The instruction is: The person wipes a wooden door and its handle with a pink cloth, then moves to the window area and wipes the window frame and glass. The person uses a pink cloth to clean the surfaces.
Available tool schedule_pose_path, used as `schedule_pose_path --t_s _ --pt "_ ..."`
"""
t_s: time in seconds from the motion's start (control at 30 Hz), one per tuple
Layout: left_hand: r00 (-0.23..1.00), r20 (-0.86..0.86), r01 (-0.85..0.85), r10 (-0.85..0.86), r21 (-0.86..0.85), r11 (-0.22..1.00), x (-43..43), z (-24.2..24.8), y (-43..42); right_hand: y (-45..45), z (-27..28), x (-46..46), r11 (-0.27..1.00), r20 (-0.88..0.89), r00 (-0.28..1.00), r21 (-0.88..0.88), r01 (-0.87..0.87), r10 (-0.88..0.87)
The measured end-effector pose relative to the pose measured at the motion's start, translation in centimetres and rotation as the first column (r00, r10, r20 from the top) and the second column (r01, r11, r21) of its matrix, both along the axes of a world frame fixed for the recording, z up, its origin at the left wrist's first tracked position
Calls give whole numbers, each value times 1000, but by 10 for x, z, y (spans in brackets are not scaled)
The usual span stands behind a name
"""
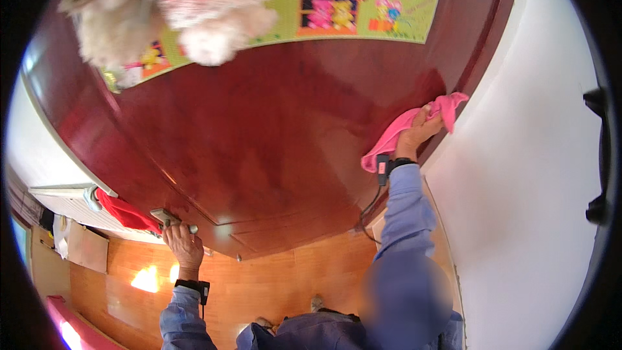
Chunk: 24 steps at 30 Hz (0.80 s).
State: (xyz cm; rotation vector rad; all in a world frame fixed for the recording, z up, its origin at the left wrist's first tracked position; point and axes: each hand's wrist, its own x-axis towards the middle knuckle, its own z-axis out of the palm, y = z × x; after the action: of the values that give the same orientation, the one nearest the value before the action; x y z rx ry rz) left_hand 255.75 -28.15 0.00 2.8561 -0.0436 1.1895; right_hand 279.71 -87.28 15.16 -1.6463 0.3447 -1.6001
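Observation:
A dark red wooden door (272, 141) fills the middle of the view. My right hand (420, 131) holds a pink cloth (393, 131) against the door's surface near its right edge, beside the white wall. At the lower left, my left hand (183, 245) is closed around the metal door handle (166, 216); part of the handle is hidden under the fingers. Each wrist wears a black strap with a small wired device. A green mat with cartoon bears (364, 9) hangs on the upper door, with fluffy plush toys (218, 14) in front of it.
A white wall (534, 155) runs along the right. Red fabric (127, 211) hangs beside a white radiator (73, 204) at left. A pale box (87, 248) stands on the wood floor (272, 282), where my feet show. Pink furniture (82, 325) is at bottom left.

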Motion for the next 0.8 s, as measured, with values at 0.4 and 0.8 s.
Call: schedule_pose_path --t_s 0.4,0.8 --pt "976 -129 -167 173 59 984 -2 1 -16 -87 -116 -8 974 9 1000 226 -1 -1" --pt "969 -101 -204 224 177 963 3 -13 -7 29 -344 -6 285 -237 824 954 97 515"
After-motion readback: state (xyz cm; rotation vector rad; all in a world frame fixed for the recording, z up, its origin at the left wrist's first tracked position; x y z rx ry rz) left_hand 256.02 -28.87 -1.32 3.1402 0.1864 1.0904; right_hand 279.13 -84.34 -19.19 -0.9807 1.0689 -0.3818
